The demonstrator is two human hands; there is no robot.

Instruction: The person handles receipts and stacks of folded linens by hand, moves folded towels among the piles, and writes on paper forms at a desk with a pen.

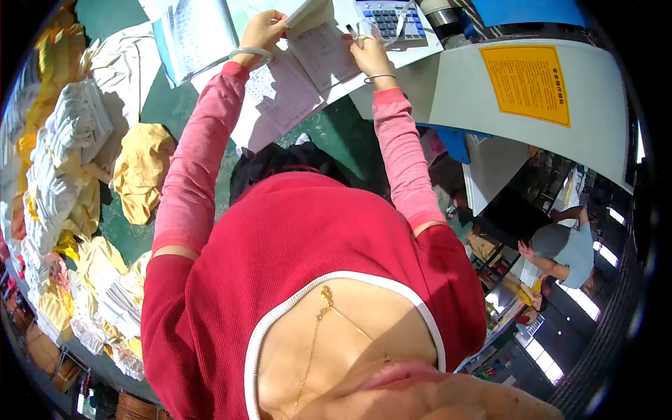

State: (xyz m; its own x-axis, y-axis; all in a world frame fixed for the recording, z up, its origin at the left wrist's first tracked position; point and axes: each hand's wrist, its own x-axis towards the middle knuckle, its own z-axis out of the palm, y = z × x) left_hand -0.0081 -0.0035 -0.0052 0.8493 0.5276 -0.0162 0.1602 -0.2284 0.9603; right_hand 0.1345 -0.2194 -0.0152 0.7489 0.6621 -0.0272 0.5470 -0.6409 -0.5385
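At the top centre, my left hand (264, 31) has its fingers closed on the edge of a lifted page of a receipt pad (325, 56). A bangle is round that wrist. To the right, my right hand (369, 54) is closed round a dark pen (351, 31), over the pad's right edge. Sheets with handwriting (280, 94) lie under and beside the pad. Just beyond my right hand stands a calculator (393, 19) with a pale strip across it. An open book of written pages (199, 38) lies left of my left hand.
Piled cloth (77, 126) and a yellow bundle (142, 168) lie at the left. A metal cup (441, 15) stands right of the calculator. A yellow notice (526, 84) is on the pale panel. Another person (567, 252) is at far right.
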